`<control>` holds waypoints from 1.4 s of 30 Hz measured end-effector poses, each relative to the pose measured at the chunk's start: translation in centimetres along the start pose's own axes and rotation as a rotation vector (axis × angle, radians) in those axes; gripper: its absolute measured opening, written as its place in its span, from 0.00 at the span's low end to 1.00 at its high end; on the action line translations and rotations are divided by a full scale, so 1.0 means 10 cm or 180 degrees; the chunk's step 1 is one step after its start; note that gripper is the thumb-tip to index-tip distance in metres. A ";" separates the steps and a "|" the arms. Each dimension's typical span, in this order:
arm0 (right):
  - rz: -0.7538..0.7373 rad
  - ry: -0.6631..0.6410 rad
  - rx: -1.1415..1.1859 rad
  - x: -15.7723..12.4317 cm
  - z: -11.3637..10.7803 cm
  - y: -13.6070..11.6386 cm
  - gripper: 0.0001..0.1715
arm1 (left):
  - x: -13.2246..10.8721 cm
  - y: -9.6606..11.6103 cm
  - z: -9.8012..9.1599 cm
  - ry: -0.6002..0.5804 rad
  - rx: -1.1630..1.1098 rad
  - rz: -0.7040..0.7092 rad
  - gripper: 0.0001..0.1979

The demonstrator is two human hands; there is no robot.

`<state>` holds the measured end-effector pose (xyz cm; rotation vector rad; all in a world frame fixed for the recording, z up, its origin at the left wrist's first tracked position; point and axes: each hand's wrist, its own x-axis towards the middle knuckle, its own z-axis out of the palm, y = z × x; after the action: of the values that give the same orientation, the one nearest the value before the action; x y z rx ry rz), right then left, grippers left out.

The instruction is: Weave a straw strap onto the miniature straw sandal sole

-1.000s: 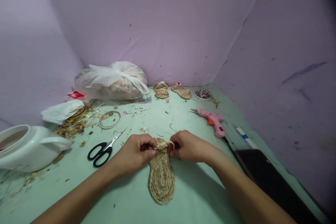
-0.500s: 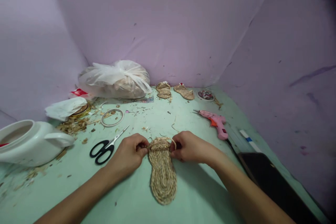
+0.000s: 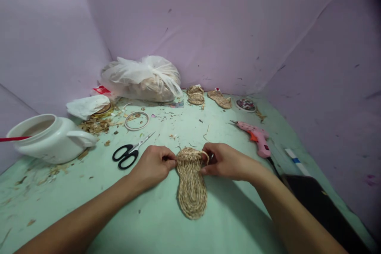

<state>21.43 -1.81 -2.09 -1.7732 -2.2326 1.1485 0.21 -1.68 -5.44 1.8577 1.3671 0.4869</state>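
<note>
A slipper of braided straw cord (image 3: 192, 192) lies flat on the green table, its rounded heel toward me and a strap band across the far end. My left hand (image 3: 157, 163) pinches the left end of that band between thumb and fingers. On the opposite edge, my right hand (image 3: 222, 161) has its thumb and fingers closed at the band's right end. A short loop of pale cord (image 3: 205, 154) curves up beside the right fingers; part of it is hidden by them. Black-handled scissors (image 3: 128, 156) lie just left of my left hand.
A pink glue gun (image 3: 259, 139) rests at the right, beyond a dark flat slab (image 3: 318, 206). Left stands a white pot (image 3: 58, 145); a tape roll (image 3: 137, 121) lies nearer the middle. Behind are a plastic bag (image 3: 145, 83), small straw slippers (image 3: 219, 98) and a bead dish (image 3: 245, 105).
The whole view has shifted, so everything sits further right and slightly higher. Both hands stay at the slipper's far end, with the right fingers slightly more spread around the cord loop.
</note>
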 end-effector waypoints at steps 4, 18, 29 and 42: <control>-0.0034 0.0071 -0.0199 -0.07 -0.11 -0.01 0.05 | -0.01 -0.02 0.01 0.0071 0.0089 0.0062 0.08; -0.0072 0.1087 -0.1032 -0.39 -0.20 -0.05 0.28 | -0.14 0.04 0.01 0.0370 0.0601 0.0808 0.06; -0.0481 0.0878 0.0075 -0.27 0.32 -0.45 0.05 | -0.28 0.18 0.11 0.0364 -0.0577 0.1104 0.06; -0.0057 0.0727 -0.0298 -0.07 0.39 -0.29 0.10 | -0.06 0.12 0.03 -0.0539 -0.0971 -0.1621 0.06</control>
<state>17.39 -4.52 -2.92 -1.8101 -2.1941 0.8037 0.93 -2.50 -4.61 1.2181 1.4874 0.2487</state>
